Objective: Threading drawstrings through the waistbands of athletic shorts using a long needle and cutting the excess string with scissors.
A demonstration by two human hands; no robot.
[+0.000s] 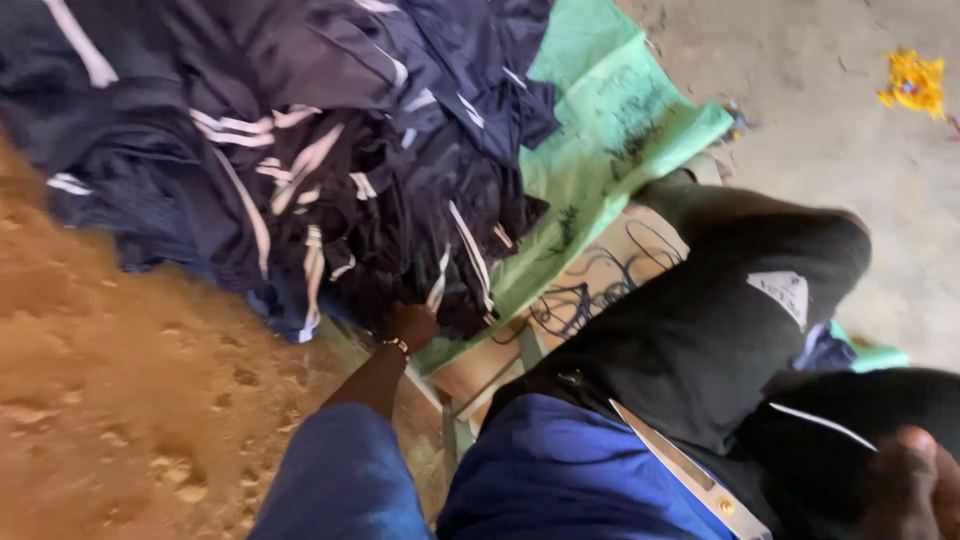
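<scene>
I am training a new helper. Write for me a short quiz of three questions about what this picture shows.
1. True or false: the left hand reaches under the edge of the pile of dark garments with pale stripes.
2. What colour is the sheet under the pile? A) red B) green C) white
3. Fill in: a thin bracelet is on the ____ wrist.

Key
1. True. The hand is at the lower edge of the pile.
2. B. The green sheet lies over a wooden surface.
3. Left. The right hand shows only partly, at the lower right corner, on dark fabric.
</scene>
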